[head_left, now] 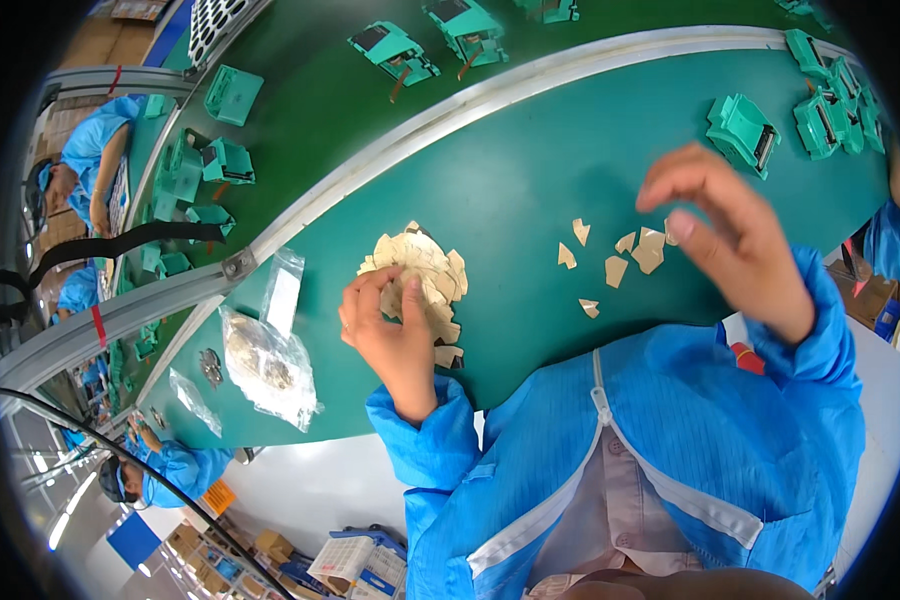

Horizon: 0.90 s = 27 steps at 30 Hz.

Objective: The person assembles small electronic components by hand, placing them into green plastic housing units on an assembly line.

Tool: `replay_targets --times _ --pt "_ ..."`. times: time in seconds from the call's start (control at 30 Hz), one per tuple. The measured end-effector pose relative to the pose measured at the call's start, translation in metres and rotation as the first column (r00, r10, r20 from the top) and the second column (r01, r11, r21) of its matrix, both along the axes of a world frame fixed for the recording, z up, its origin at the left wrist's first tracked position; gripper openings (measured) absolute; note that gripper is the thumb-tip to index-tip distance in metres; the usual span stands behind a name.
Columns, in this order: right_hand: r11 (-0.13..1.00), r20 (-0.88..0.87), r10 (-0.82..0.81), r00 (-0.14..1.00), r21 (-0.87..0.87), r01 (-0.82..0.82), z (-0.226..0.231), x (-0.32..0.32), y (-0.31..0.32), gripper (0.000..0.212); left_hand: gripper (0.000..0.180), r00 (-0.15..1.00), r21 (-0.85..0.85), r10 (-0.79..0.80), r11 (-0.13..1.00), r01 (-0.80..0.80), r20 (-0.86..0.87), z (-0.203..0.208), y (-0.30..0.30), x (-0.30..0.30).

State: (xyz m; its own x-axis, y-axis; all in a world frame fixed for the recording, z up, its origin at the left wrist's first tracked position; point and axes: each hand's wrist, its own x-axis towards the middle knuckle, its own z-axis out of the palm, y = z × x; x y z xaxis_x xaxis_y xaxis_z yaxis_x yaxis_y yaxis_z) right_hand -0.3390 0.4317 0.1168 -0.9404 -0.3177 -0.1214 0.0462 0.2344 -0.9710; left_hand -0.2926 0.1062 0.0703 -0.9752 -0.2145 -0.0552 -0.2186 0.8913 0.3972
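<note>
My left hand [385, 325] rests at a heap of thin, flat, cream-coloured pieces [430, 255] on the green table. Its fingers are bent, with thumb and fingertips drawn together on one of these pieces; the tips partly hide it. Held above the table to the right, my right hand [725, 230] has its thumb and fingers apart and nothing visible between them. Below and left of it, several loose cream pieces [649, 251] lie scattered. The loose pieces have angular, irregular outlines.
Clear plastic bags [267, 368] and a small dark clump [211, 368] lie left of the heap. Green plastic housings [744, 134] stand at the far right. A metal rail [370, 160] separates the table from a darker green belt [310, 70] bearing more housings. Co-workers [95, 150] sit at the left.
</note>
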Motion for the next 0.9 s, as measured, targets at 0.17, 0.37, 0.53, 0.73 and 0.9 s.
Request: replay_targets --times 0.17,0.37,0.53,0.73,0.9 --pt "0.997 0.076 0.002 0.997 -0.08 0.004 -0.02 0.029 -0.016 0.013 0.006 0.979 0.391 0.206 0.902 -0.184 -0.014 0.007 -0.004 -0.002" --pt "0.976 0.111 0.13 0.985 -0.189 -0.108 -0.035 0.032 -0.049 0.013 0.01 0.938 0.597 0.337 0.769 -0.229 -0.075 0.021 0.01 0.007" --pt "0.996 -0.208 0.012 0.978 -0.088 -0.03 -0.034 0.033 -0.081 0.021 0.023 0.938 0.926 0.256 0.235 -0.297 0.235 0.03 0.065 0.026" --pt "0.977 0.137 0.087 0.987 -0.208 -0.057 -0.039 0.035 -0.066 0.013 0.021 0.946 0.944 0.048 0.069 -0.323 0.32 0.016 0.077 0.035" --pt "0.999 -0.129 0.019 0.991 -0.024 -0.023 -0.048 0.037 -0.061 0.015 0.018 0.929 0.928 -0.038 0.078 -0.365 0.368 0.015 0.083 0.032"
